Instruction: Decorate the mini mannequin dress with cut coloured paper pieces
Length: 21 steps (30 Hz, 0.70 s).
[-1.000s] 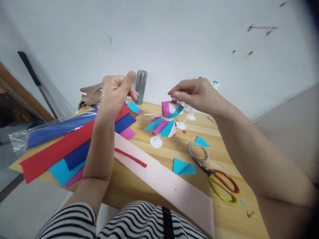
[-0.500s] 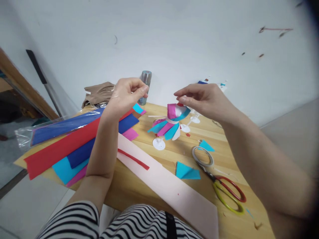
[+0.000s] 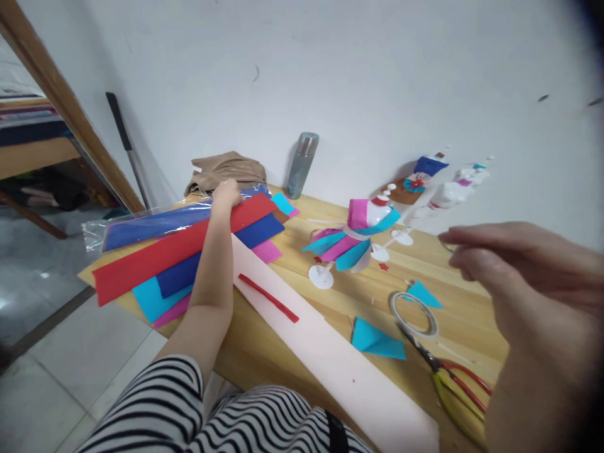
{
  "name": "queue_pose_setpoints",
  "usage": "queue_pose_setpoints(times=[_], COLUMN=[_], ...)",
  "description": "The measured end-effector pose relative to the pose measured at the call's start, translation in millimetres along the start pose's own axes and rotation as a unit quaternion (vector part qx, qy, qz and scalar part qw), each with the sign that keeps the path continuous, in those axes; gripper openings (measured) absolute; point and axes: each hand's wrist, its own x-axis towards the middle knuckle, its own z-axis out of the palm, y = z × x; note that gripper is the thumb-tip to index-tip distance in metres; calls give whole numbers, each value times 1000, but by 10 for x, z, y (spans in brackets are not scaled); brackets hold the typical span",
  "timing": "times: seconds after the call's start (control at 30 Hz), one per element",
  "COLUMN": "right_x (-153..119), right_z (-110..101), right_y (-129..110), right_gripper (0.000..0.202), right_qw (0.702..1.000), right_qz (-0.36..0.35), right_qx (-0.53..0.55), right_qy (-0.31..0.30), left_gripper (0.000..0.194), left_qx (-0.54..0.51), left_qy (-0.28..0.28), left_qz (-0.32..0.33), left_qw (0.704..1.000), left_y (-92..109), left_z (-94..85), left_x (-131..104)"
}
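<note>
In the head view, the left arm stretches forward across the table [image 3: 252, 336], and the left hand [image 3: 227, 192] reaches past the upper edge of a red strip [image 3: 151, 259] to the clear plastic packet [image 3: 141, 228], near the brown cloth [image 3: 231, 170]; its fingers are hidden, so I cannot tell whether they grip anything. The right hand [image 3: 533, 283] is raised at the right, palm turned inward, fingers part-curled, with thumb and forefinger slightly apart. The small dress form [image 3: 358, 214], in magenta and blue pieces, stands on its round base [image 3: 321, 277] between the two hands, well apart from the left and nearer the right. Wood shows between it and the bottle [image 3: 302, 167], and between it and the pale pink sheet [image 3: 330, 352], which runs diagonally along the table's near edge. The table's left corner juts out beneath the red strip. The wall [image 3: 377, 75] bounds the far side. Below the right fingertips lie the tape roll [image 3: 395, 306] and scissors [image 3: 446, 385], the handles partly covered by the right wrist.
</note>
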Motion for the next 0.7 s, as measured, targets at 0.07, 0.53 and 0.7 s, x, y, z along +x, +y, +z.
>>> queue_pose_setpoints(times=[0.07, 0.53, 0.7], right_x=[-101, -351, -275], right_z=[-37, -179, -282], right_y=[1, 334, 558], right_gripper=[11, 10, 21], right_qw=[1000, 990, 974], right_qz=[-3, -47, -121], right_qx=[7, -63, -103], right_qy=[-19, -120, -164], left_gripper=[20, 32, 41], left_qx=[22, 97, 100], left_qy=[-9, 44, 136], left_qz=[-15, -13, 79], left_qw=[1000, 994, 983], left_y=[-50, -63, 153], left_z=[135, 257, 154], left_x=[54, 100, -71])
